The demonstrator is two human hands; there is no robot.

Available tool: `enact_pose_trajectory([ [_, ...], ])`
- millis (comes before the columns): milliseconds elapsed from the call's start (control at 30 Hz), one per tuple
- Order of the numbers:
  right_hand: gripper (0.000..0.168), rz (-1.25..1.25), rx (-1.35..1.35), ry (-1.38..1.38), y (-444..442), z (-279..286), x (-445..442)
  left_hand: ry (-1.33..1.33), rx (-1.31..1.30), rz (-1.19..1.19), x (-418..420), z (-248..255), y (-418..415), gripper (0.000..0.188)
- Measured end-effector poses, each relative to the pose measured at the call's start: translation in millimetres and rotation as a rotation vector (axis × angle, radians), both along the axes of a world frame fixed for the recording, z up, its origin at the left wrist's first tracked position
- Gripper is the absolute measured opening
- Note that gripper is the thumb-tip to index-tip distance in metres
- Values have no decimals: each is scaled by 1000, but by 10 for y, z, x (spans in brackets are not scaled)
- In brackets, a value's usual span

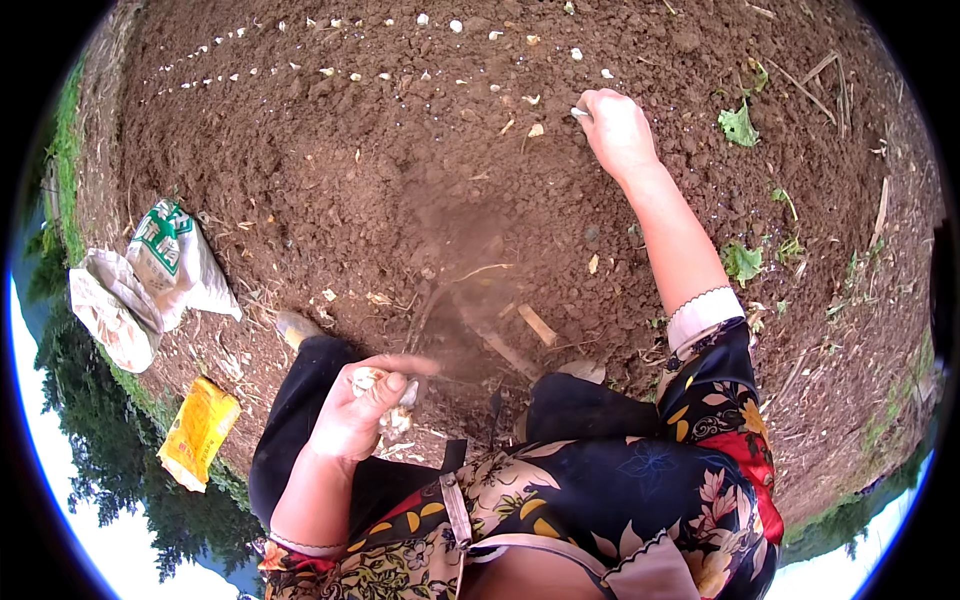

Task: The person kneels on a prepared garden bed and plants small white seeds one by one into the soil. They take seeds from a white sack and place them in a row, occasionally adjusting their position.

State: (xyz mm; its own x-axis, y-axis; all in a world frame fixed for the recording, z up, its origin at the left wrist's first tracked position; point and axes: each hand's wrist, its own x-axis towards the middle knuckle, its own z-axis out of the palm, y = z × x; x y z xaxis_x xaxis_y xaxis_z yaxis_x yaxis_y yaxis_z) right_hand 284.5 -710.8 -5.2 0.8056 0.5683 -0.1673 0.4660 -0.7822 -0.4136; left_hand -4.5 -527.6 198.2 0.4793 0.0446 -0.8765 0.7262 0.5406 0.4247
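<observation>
My right hand reaches out over the tilled brown soil, its fingers pinching a whitish garlic clove just at the ground. A white clove lies in the soil right beyond that hand, and another clove is a little farther off. Close to my body, my left hand holds several garlic cloves against its palm, with the index finger stretched out. Two rows of pale cloves run leftward across the bed at the top.
At the left, a white woven sack with green printing stands with its mouth folded over. Below it lies a yellow plastic packet. Green leaves and dry stalks are scattered at the right. A dry stalk piece lies before my knees.
</observation>
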Motion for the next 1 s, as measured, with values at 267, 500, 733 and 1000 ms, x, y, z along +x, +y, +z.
enact_pose_trajectory([
  [267,13,91,-251,59,193,-88,5,-2,-94,16,83,2,56,45],
  [500,11,12,-100,50,12,-114,34,2,-11,-59,83,49,13,50],
  [733,22,57,475,469,146,949,-433,-88,-60,-25,-32,67,31,50],
  [1000,44,672,953,924,575,1533,-1325,-121,-98,191,-88,3,0,67],
])
